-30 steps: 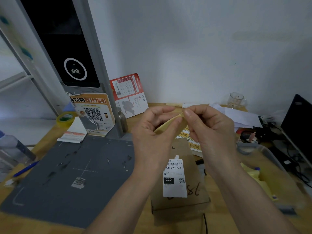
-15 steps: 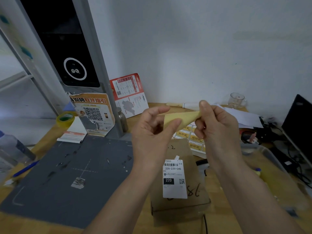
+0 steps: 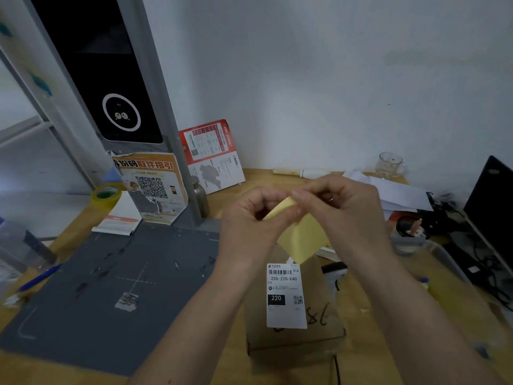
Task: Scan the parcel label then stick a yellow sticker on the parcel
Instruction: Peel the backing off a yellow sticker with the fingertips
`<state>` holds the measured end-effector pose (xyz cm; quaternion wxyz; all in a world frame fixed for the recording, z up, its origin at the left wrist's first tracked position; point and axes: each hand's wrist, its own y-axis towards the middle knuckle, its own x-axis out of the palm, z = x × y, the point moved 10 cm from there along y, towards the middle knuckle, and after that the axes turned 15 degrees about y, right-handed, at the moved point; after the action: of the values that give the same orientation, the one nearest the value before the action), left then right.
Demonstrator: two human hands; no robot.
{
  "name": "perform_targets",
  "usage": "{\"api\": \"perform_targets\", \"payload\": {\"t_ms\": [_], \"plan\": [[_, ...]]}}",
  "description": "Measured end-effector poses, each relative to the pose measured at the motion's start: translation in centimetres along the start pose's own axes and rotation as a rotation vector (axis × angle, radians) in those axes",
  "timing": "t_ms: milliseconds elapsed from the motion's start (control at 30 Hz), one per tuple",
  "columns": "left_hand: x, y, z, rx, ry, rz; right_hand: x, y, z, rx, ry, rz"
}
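Above the brown parcel (image 3: 294, 309), the left hand (image 3: 249, 220) and right hand (image 3: 341, 207) both pinch the top of a yellow sticker (image 3: 301, 237). It hangs down, pointing at the white label (image 3: 286, 297), whose long side runs toward the person.

White label (image 3: 286, 295) on the parcel (image 3: 319, 329) reads "220-220-C40" and "220" on black; handwritten "18" sits on the cardboard beside it.
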<state>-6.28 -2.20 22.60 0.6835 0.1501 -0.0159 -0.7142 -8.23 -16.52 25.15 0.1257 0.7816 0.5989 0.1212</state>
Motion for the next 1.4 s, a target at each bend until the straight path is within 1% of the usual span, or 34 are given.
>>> {"api": "perform_targets", "payload": {"t_ms": [67, 167, 333, 567, 767, 900, 1067, 1133, 1267, 1333, 1400], "plan": [[-0.2, 0.1, -0.6, -0.030, -0.009, 0.014, -0.3, 0.1, 0.6, 0.053, 0.074, 0.011], [-0.5, 0.2, -1.3, -0.093, -0.034, 0.028, -1.3, 0.1, 1.6, 0.129, 0.157, 0.086], [-0.4, 0.4, -1.6, -0.113, -0.070, 0.025, -1.6, 0.0, 2.3, 0.195, 0.215, 0.128], [-1.5, 0.3, -2.3, -0.161, -0.045, 0.122, -1.2, -0.1, 2.9, 0.205, 0.213, 0.121], [-1.7, 0.3, -2.0, -0.139, -0.020, 0.132, -1.0, -0.3, 2.8, 0.198, 0.218, 0.122], [-1.9, 0.1, -1.8, -0.144, -0.020, 0.153, -0.6, -0.5, 2.7, 0.206, 0.239, 0.090], [-1.7, 0.2, -1.5, -0.117, 0.016, 0.116, -0.8, -0.7, 2.9, 0.229, 0.299, 0.124], [-1.3, 0.2, -1.2, -0.087, 0.044, 0.082, -0.5, -0.8, 2.4, 0.208, 0.271, 0.084], [-0.9, 0.0, -0.8, -0.056, 0.045, 0.054, 1.1, -0.9, 2.0, 0.189, 0.235, -0.085], [-1.0, -0.1, -0.8, -0.061, 0.055, 0.067, 1.1, -1.0, 2.2, 0.195, 0.223, -0.097], [-1.5, -0.1, -0.9, -0.052, 0.061, 0.121, 0.5, -0.9, 2.3, 0.174, 0.197, -0.054]]}}
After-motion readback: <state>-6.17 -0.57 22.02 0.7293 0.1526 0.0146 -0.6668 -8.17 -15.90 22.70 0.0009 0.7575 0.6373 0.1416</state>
